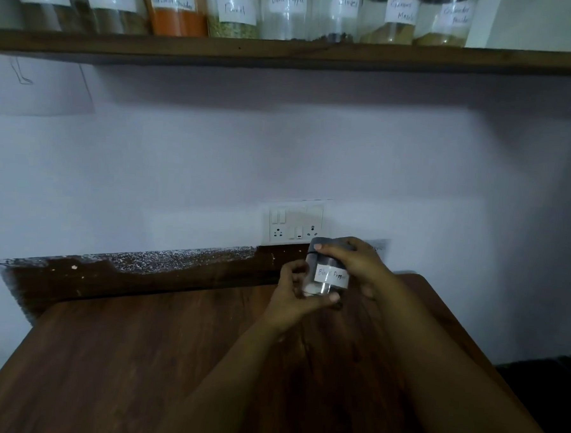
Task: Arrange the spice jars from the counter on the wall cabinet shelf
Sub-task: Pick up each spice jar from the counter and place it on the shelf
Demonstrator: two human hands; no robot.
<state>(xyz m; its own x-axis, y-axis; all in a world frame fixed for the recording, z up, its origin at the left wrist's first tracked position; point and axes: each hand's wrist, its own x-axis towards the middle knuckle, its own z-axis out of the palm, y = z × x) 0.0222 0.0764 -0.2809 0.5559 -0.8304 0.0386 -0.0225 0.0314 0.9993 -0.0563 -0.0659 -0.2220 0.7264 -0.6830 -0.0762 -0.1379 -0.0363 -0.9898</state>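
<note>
- Small clear jar (328,274) with a dark lid and a white label reading "Black Pepper" is held in both hands above the far right part of the wooden counter (138,357); whether its base touches the counter cannot be told.
- Left hand (295,293): fingers curled round the lower left side of the jar, thumb lying under and across its bottom edge. Gripping the jar.
- Right hand (357,263): fingers wrapped over the lid and upper right side, thumb tip resting on the lid rim at the front. Also gripping the jar.
- Jar stands roughly upright, tilted slightly; label faces the camera, partly covered at its right end by the right hand.
- Contents of the jar appear mostly clear; not resolvable in the dim light.
- Wall shelf (286,52), dark wood, runs across the top of the view, well above the hands.
- On the shelf: a row of tall labelled jars standing side by side. Readable labels include a second "Black Pepper" jar (286,11) and a "Cloves" jar (341,17); an orange-powder jar (175,12) stands left of centre. Other labels blurred.
- Switch and socket plate (295,225) on the white wall, just behind and above the held jar.
- Sheet of paper (43,87) stuck to the wall under the shelf's left end.
</note>
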